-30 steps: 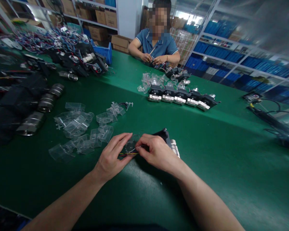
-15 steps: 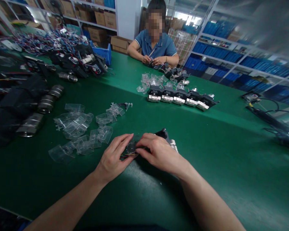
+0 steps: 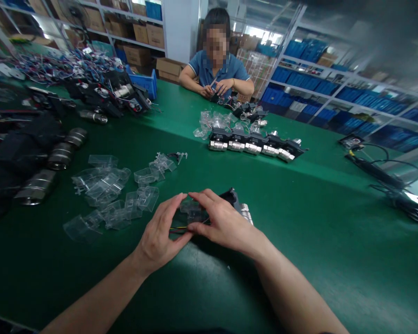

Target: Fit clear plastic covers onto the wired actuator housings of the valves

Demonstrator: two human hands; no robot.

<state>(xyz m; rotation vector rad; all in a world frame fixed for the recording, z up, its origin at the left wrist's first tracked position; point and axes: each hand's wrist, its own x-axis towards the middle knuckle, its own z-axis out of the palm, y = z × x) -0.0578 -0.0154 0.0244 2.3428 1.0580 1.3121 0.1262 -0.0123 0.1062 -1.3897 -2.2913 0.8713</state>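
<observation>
Between my hands lies a black valve actuator (image 3: 231,197) with a silver ribbed metal fitting (image 3: 245,214) at its right end. A clear plastic cover (image 3: 195,215) sits over its left part, and thin yellow, red and dark wires (image 3: 179,229) come out below. My left hand (image 3: 160,234) curves round the left end, fingers at the far side and thumb at the near side. My right hand (image 3: 225,220) spans the unit from above, index finger and thumb gripping across the clear cover. The fingertips of both hands nearly meet. The back of my right hand hides much of the housing.
Loose clear plastic covers (image 3: 106,185) lie left of my hands. A row of black actuators with silver valves (image 3: 253,147) stands ahead. Larger metal fittings (image 3: 36,185) and wired parts (image 3: 101,93) crowd the left. Opposite, a person (image 3: 216,69) handles parts. Black cables (image 3: 379,169) lie right.
My right fingers have spread wider across the clear cover, and more of it shows between my hands. The view has shifted slightly, moving the whole scene a little left.
</observation>
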